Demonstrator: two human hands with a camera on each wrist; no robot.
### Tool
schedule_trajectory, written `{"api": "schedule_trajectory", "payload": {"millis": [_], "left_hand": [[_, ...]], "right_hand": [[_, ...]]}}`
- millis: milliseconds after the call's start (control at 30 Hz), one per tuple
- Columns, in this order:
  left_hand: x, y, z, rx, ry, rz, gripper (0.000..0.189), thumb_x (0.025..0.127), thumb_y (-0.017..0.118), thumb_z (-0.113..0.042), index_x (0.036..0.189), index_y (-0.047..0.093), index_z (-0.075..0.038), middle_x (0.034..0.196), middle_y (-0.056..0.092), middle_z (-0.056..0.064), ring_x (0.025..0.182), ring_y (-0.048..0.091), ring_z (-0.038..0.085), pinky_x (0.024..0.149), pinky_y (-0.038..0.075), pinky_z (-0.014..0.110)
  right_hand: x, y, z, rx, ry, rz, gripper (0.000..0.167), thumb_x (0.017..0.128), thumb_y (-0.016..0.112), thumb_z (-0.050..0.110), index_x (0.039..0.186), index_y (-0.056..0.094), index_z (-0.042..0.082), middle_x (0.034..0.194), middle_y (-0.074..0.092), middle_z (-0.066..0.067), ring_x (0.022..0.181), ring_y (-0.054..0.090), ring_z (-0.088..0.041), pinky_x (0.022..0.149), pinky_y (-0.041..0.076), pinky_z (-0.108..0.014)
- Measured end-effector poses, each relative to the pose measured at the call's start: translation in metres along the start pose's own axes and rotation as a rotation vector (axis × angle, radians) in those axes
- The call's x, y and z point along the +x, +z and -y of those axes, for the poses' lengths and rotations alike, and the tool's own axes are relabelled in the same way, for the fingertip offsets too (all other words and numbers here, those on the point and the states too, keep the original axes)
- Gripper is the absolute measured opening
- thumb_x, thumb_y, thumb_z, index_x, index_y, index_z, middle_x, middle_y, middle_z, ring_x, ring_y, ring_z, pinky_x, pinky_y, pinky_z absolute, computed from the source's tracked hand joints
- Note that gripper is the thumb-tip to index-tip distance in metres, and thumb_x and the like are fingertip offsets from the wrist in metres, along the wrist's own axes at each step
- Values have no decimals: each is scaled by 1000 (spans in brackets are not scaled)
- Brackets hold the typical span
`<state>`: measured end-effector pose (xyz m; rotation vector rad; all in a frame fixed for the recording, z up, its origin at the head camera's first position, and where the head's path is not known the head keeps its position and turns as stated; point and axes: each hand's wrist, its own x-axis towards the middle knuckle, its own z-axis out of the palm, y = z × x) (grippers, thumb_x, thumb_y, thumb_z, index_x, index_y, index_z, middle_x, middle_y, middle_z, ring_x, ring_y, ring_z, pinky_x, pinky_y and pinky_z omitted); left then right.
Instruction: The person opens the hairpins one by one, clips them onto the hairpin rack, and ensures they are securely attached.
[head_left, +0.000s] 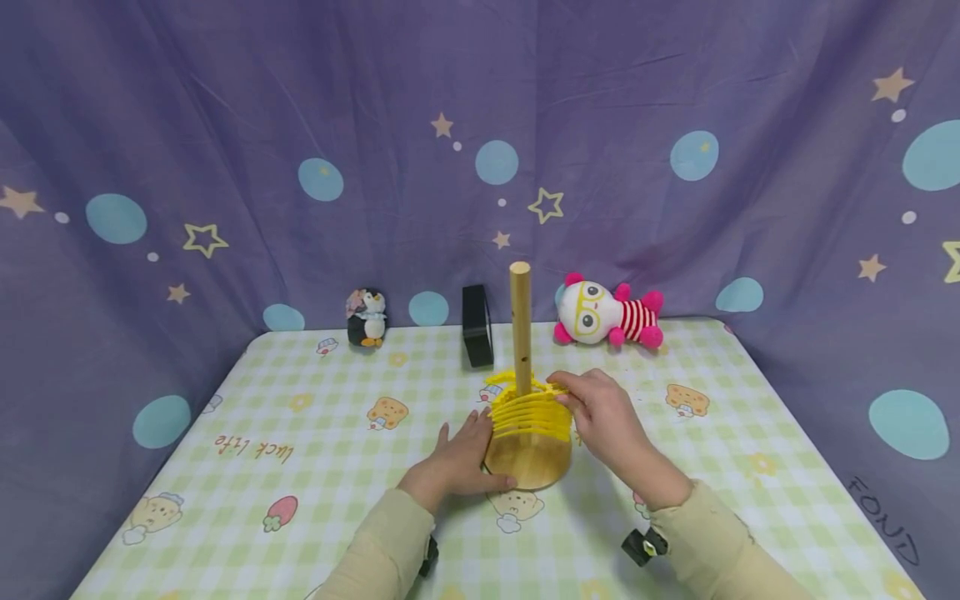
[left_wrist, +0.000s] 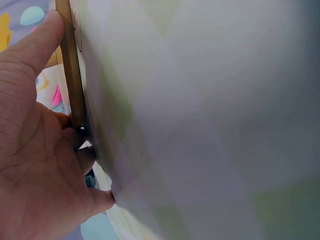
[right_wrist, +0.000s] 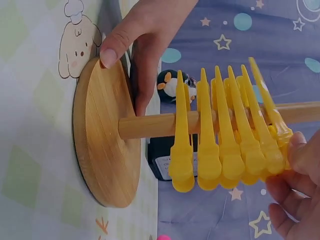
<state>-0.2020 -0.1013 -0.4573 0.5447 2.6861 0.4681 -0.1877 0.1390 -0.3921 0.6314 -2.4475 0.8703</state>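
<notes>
A wooden stand has a round base (head_left: 528,468) on the table and an upright post (head_left: 521,317). Several yellow clips (right_wrist: 232,150) with tapering tips are stacked along the lower half of the post, which runs between their arms. My left hand (head_left: 459,462) holds the base's left front edge, thumb on the rim and fingers spread along its side near the cloth. With thumb and fingers, my right hand (head_left: 606,415) pinches the rounded end of the topmost clip (right_wrist: 265,95). That clip tilts away from the others and lies across the post.
A penguin toy (head_left: 367,318), a black box (head_left: 477,325) and a pink-and-white plush toy (head_left: 607,313) are at the table's back edge. The box is just behind the post. A checked cloth (head_left: 337,467) covers the table, and a purple curtain (head_left: 390,125) hangs behind.
</notes>
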Motion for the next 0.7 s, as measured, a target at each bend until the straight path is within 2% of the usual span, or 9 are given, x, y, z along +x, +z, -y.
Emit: {"api": "schedule_trajectory", "payload": {"millis": [167, 333, 400, 500, 600, 700], "left_hand": [[-1, -1, -1, -8, 3, -5, 111, 80, 66, -66, 157, 14, -6, 163, 11, 9, 149, 8, 26, 115, 3, 60], [-3, -3, -1, -1, -1, 3, 112, 81, 65, -66, 157, 9, -6, 163, 8, 8, 149, 7, 26, 115, 2, 60], [-4, -3, -1, -1, 1, 5, 111, 81, 65, -66, 157, 9, -6, 163, 8, 8, 149, 7, 27, 115, 1, 60], [-4, -3, -2, 1, 5, 7, 111, 82, 64, -66, 157, 9, -6, 163, 8, 8, 149, 7, 26, 115, 1, 60], [-4, -3, -2, -3, 0, 11, 111, 81, 65, -66, 157, 9, -6, 163, 8, 8, 149, 7, 26, 115, 1, 59], [-4, -3, -2, -5, -4, 13, 111, 81, 65, -65, 157, 8, -6, 163, 8, 8, 149, 6, 26, 116, 1, 58]], "right_hand": [[-2, -4, 0, 22, 26, 72, 27, 89, 70, 8, 116, 70, 12, 89, 66, 1, 80, 54, -18, 68, 47, -35], [-7, -9, -6, 80, 60, 142, 46, 92, 68, 13, 136, 57, 12, 107, 66, -3, 90, 57, -23, 74, 50, -38], [-10, -11, -10, 104, 91, 138, 49, 94, 66, 15, 141, 52, 11, 114, 65, -6, 96, 59, -25, 78, 52, -42], [-17, -13, -17, 119, 162, 103, 46, 98, 61, 21, 141, 51, 9, 124, 62, -12, 103, 60, -28, 85, 52, -48], [-25, -16, -27, 82, 223, 72, 41, 102, 53, 26, 138, 53, 7, 131, 60, -14, 111, 59, -32, 92, 47, -53], [-34, -16, -40, -7, 227, 57, 41, 103, 50, 26, 138, 53, 4, 136, 56, -17, 120, 54, -37, 99, 41, -57]]}}
